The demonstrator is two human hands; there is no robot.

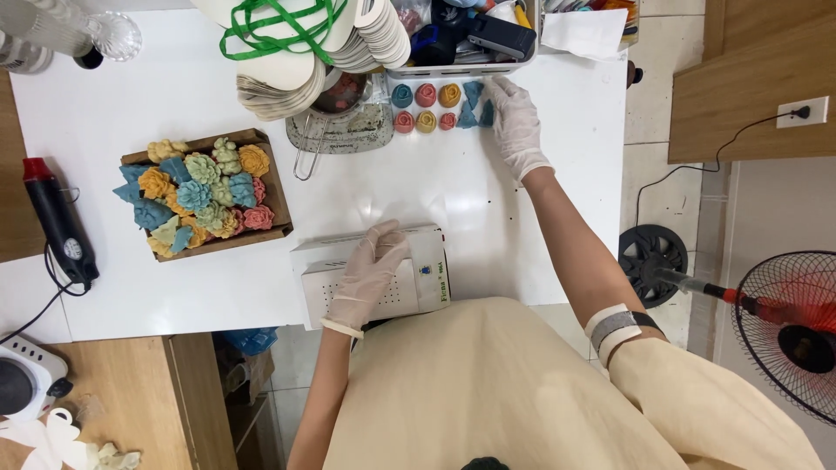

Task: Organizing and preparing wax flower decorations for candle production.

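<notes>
Near the left edge of the white table (pixel 488 200), a black heat gun (pixel 54 222) is laid with its cord trailing off. Further in, a shallow cardboard tray (pixel 277 187) is filled with moulded flower pieces (pixel 196 196) in blue, orange, pale green and pink. At the front edge, a white box-shaped device (pixel 418 274) is covered by the left hand (pixel 370 270), gloved, with fingers spread flat on its top; nothing is pinched. At the back edge, a metal strainer (pixel 335 130) is seen beneath a stack of pale card cut-outs (pixel 279 83). Just right of it, two short rows of small rose pieces (pixel 425 107) in blue, pink and yellow are set out, with blue leaf pieces (pixel 475 109) at the rows' right end. These leaf pieces are touched by the right hand (pixel 515 126), also gloved, its fingers loosely extended; whether one is pinched cannot be told. The pieces are judged light, rigid and brittle at their thin petal edges, so they are best taken by the sides of the base, gently.
</notes>
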